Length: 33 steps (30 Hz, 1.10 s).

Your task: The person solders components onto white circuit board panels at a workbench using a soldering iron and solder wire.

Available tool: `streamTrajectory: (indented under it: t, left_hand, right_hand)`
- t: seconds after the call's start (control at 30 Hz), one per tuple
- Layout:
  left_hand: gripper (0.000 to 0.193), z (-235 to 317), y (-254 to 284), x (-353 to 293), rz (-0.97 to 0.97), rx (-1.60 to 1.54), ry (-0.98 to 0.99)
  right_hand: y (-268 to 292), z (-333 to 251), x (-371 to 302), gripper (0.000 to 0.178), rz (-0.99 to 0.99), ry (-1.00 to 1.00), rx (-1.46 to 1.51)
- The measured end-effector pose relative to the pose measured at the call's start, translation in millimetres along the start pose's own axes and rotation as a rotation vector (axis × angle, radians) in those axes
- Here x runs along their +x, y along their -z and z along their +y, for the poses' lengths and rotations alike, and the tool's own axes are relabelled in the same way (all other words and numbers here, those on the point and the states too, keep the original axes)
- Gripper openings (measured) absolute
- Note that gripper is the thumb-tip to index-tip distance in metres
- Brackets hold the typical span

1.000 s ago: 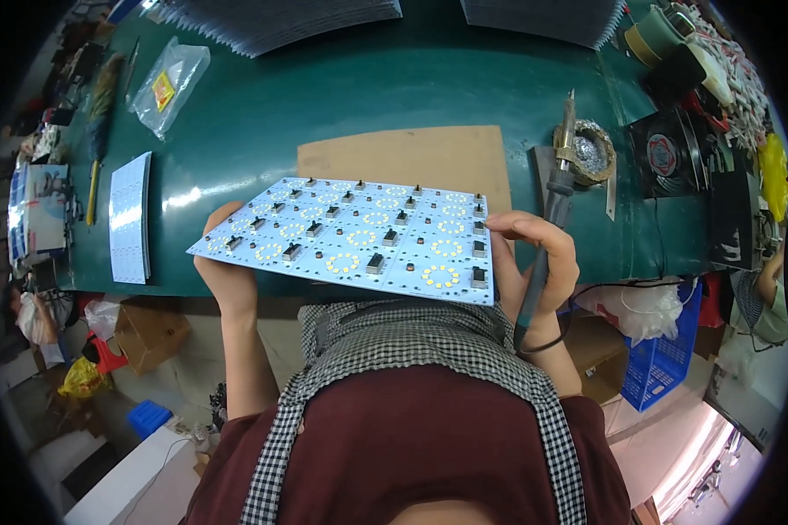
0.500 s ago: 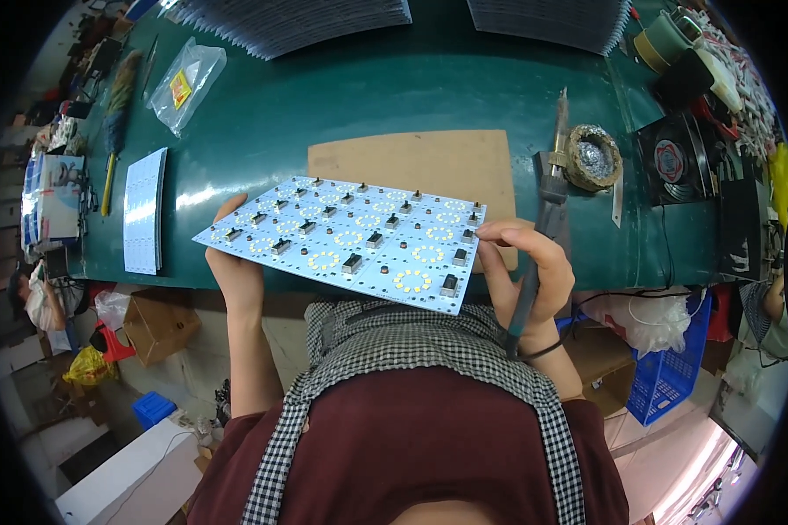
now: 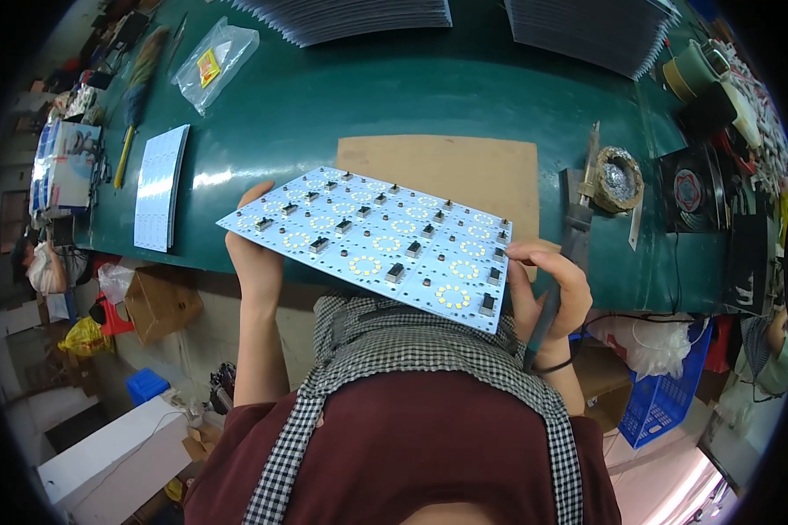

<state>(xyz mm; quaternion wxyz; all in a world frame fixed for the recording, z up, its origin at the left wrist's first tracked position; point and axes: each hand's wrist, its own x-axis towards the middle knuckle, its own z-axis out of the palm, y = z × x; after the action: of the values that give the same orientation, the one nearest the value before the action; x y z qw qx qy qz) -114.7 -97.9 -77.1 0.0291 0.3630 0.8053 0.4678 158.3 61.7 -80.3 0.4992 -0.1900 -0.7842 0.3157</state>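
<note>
- Green bench [image 3: 341, 105] fills the upper view, with a brown mat [image 3: 464, 171] at its centre.
- Held above the bench's near edge is a white panel [image 3: 376, 245] dotted with yellow rings and small black parts — its long axis runs from 10 o'clock down to 4 o'clock.
- Left hand [image 3: 256, 262] grips the panel's left end, fingers closed round the edge from below, thumb up behind it.
- Right hand [image 3: 547, 293] pinches the right end, fingertips together on the top edge; a dark tool [image 3: 559, 284] lies along the palm.
- Both hands sit at opposite ends — neither is nearer the middle.
- White strips [image 3: 160, 185] lie at 9 o'clock; a tin [image 3: 618, 178] and fan [image 3: 690, 188] at 3 o'clock.
</note>
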Motion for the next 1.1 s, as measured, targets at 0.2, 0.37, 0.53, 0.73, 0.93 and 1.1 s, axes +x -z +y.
streamTrajectory:
  t: [0.2, 0.37, 0.53, 0.73, 0.93, 1.1]
  left_hand:
    - [0.038, 0, 0, -2, 0.005, 0.016, -0.010]
    - [0.041, 9, -1, -3, -0.013, 0.024, -0.004]
    - [0.042, 6, 0, -4, -0.015, 0.010, -0.004]
    - [0.045, 6, 0, -6, -0.007, 0.083, -0.019]
    - [0.051, 11, 1, -8, -0.001, 0.189, -0.014]
    - [0.052, 13, 0, -7, -0.009, 0.173, -0.020]
  right_hand:
    - [2, 2, -6, 0.038, -0.001, -0.031, 0.017]
    - [1, 4, -8, 0.037, 0.029, -0.044, 0.028]
    - [2, 5, -10, 0.037, 0.009, -0.047, 0.004]
    - [2, 5, -13, 0.037, 0.003, -0.081, 0.005]
    - [4, 6, -15, 0.037, 0.009, -0.093, 0.027]
    - [3, 7, -18, 0.036, 0.013, -0.110, 0.024]
